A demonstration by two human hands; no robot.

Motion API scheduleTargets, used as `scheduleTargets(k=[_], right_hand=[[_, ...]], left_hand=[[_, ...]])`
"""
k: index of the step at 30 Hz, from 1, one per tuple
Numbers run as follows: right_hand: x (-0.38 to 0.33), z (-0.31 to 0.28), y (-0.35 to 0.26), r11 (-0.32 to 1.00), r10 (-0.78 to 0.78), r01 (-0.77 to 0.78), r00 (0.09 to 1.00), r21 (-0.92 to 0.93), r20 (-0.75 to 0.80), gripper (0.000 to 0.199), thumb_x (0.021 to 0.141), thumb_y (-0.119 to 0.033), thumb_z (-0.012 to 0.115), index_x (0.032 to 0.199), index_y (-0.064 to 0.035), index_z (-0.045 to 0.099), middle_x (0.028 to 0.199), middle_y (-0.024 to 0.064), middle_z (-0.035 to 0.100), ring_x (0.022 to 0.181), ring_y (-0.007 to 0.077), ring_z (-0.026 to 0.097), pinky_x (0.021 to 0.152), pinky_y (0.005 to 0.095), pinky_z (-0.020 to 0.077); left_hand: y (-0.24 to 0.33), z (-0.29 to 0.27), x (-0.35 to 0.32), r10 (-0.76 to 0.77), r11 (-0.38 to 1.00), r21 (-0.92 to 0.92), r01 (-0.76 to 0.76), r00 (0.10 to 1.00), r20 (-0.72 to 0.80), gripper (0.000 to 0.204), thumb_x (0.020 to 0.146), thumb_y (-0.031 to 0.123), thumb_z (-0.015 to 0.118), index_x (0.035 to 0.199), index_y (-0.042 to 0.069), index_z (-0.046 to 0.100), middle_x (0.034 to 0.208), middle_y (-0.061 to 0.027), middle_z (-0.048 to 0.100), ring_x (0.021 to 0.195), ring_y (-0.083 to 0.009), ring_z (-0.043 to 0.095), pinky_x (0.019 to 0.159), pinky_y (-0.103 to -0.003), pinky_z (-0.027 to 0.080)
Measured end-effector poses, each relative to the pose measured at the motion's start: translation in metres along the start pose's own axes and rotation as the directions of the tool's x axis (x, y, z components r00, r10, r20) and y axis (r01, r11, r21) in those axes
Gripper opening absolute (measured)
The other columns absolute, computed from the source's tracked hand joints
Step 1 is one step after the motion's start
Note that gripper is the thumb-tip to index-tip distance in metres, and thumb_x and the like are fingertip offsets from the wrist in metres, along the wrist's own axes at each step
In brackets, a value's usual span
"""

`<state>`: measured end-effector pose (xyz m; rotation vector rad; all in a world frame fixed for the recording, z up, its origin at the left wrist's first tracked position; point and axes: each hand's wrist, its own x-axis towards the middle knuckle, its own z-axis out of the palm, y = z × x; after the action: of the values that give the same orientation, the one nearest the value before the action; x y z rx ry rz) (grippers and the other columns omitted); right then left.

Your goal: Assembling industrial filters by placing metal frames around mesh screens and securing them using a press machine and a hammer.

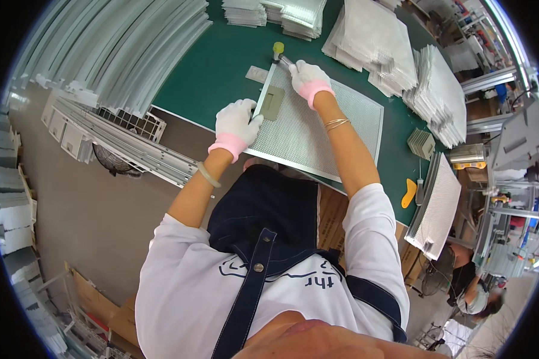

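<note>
A flat metal mesh panel [344, 116] in a thin pale frame lies on the green tabletop in front of me. Gloved in white with a pink cuff, my left hand [236, 122] closes on the panel's left frame edge. My right hand [309, 79], gloved alike, grips the short handle of a small mallet [278, 50] with a yellow-green face. The mallet's head is at the panel's far left corner; whether it touches the frame I cannot tell. A grey-green rectangular plate [272, 103] is on the mesh between my hands. Beyond it lies a small pale rectangular piece [256, 73].
Stacked mesh sheets [371, 36] stand at the far right, with another stack [440, 96] beside them. Long pale frame strips [132, 48] fill the left. Near the table's right edge lie an orange scraper [408, 193], a screwdriver [420, 191] and dark-edged mesh sheets [434, 206].
</note>
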<state>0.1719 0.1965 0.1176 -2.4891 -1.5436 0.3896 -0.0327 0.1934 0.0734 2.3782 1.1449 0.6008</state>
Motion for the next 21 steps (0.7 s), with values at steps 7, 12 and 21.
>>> scheduleTargets(k=[7,12,21], right_hand=[[-0.063,-0.027,0.005,0.866,-0.1,0.175,0.978,0.469,-0.18,0.033,0.091,-0.035,0.04,0.086,-0.0051,0.055,0.082,0.0223,0.059,0.078,0.0404,0.057,0.071,0.0442,0.0442],[-0.144,-0.001,0.01,0.95,-0.235,0.212,0.969,0.229,0.077,0.032,0.091,-0.038,0.043,0.091,-0.0087,0.055,0.071,0.0186,0.06,0.069,0.0385,0.059,0.064,0.0459,0.0455],[-0.162,0.019,-0.022,0.962,-0.272,0.274,0.95,0.009,0.152,0.029,0.093,-0.035,0.038,0.093,-0.0082,0.05,0.07,0.0179,0.062,0.067,0.0387,0.059,0.063,0.0478,0.0468]], left_hand=[[-0.019,0.006,0.021,0.039,0.994,-0.106,-0.032,0.998,0.059,0.023,0.073,0.024,0.066,0.087,0.006,0.06,0.082,-0.0129,0.062,0.079,-0.03,0.06,0.072,-0.038,0.047],[-0.034,-0.005,0.075,0.128,0.984,-0.163,-0.064,0.898,0.42,0.034,0.073,0.03,0.07,0.092,0.003,0.061,0.089,-0.0135,0.064,0.084,-0.0271,0.06,0.075,-0.034,0.046],[-0.027,-0.002,0.072,0.105,0.988,-0.144,-0.047,0.898,0.428,0.036,0.073,0.03,0.07,0.096,0.003,0.06,0.091,-0.0144,0.064,0.085,-0.0273,0.06,0.075,-0.034,0.046]])
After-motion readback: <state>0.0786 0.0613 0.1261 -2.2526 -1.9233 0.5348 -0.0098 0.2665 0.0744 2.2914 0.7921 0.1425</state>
